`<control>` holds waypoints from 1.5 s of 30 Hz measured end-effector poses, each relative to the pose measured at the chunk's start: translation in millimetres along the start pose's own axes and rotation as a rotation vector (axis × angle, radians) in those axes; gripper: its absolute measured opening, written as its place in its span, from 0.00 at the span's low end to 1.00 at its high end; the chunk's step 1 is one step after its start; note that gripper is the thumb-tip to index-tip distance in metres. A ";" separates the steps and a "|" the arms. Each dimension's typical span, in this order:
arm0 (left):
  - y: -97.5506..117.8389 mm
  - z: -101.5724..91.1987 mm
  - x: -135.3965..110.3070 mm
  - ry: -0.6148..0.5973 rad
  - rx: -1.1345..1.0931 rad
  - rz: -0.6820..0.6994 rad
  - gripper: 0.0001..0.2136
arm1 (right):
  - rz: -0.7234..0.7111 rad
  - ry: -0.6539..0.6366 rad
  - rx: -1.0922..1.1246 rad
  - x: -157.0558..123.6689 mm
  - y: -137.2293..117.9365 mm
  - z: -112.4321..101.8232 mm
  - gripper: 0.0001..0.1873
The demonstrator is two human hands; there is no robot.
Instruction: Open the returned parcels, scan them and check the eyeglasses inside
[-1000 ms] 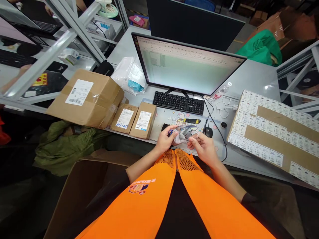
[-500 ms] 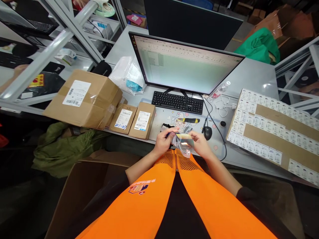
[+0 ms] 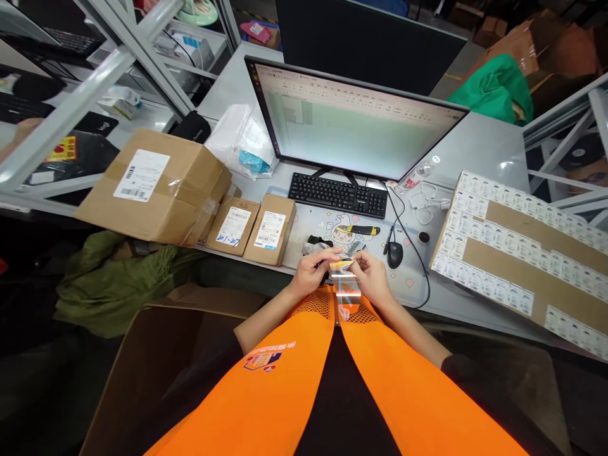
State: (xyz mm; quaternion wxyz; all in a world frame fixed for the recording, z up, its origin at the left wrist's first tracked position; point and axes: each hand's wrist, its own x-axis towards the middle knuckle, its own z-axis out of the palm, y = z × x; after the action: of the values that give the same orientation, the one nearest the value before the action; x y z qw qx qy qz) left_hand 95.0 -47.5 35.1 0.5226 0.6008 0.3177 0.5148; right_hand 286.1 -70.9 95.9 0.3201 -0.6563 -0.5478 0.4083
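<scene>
My left hand [image 3: 310, 273] and my right hand [image 3: 373, 277] are close together at the desk's near edge. Both are closed, pinching the top of a small clear plastic bag [image 3: 348, 294]. The bag hangs down in front of the orange vest, and bands of light glare across it. Whether anything lies inside cannot be made out. Just beyond my left hand, a dark item with crumpled clear plastic [image 3: 317, 244] rests on the desk mat. A black and yellow utility knife [image 3: 363, 230] lies beyond both hands.
Two small cartons [image 3: 270, 229] and a larger taped box [image 3: 156, 190] stand on the left. Ahead are a keyboard [image 3: 338, 195] and a lit monitor [image 3: 356, 123]. To the right lie a mouse [image 3: 394, 254] with its cable and a big carton covered with labels [image 3: 498, 253].
My right hand has moved left, closer to my left hand. The plastic bag has swung from a slanted position to hanging more straight down.
</scene>
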 end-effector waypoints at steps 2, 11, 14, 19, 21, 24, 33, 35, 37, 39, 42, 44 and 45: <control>0.6 -3.0 2.2 -0.047 0.026 0.015 0.11 | -0.020 0.062 0.057 -5.4 2.4 3.0 0.09; 0.0 -4.7 3.2 -0.067 0.155 -0.070 0.13 | -0.155 -0.009 -0.021 -10.8 3.7 -8.8 0.11; -1.3 -4.3 -0.7 -0.086 0.160 -0.126 0.14 | -0.088 -0.066 0.060 -6.8 7.6 -14.4 0.13; -4.1 -7.8 -7.6 -0.099 0.166 -0.160 0.11 | -0.035 -0.101 0.117 -6.3 22.2 -13.5 0.13; -6.5 -9.0 -9.9 -0.090 0.182 -0.153 0.11 | -0.029 -0.106 0.123 -6.4 24.9 -11.8 0.13; -9.2 -9.2 -10.8 -0.070 0.218 -0.121 0.12 | -0.022 -0.072 0.096 -4.6 22.5 -11.3 0.12; -6.1 -5.0 -2.6 -0.054 0.302 -0.102 0.13 | -0.011 -0.033 0.000 9.5 14.1 -24.6 0.12; -6.0 -4.1 -1.8 -0.049 0.296 -0.113 0.12 | -0.010 -0.028 -0.016 12.1 17.9 -25.4 0.11; -6.8 -2.7 -1.3 -0.058 0.296 -0.137 0.12 | -0.001 -0.029 -0.017 13.6 22.6 -24.6 0.11; -8.8 -0.6 -0.8 -0.072 0.299 -0.169 0.11 | 0.013 -0.030 -0.006 13.6 27.1 -22.9 0.10; -14.1 3.7 0.1 -0.103 0.289 -0.217 0.10 | 0.041 -0.021 0.018 10.5 31.4 -21.8 0.11; -17.9 7.1 1.4 -0.121 0.276 -0.227 0.09 | 0.057 0.009 0.009 7.2 32.8 -23.3 0.12; -19.5 8.9 2.3 -0.128 0.271 -0.225 0.09 | 0.063 0.023 -0.002 5.5 33.4 -24.7 0.12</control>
State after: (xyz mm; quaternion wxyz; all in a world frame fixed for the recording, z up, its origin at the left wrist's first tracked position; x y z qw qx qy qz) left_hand 107.1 -43.2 17.8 0.5105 0.6578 0.4153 0.3664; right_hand 323.7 -71.4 77.3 0.3128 -0.6781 -0.5235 0.4102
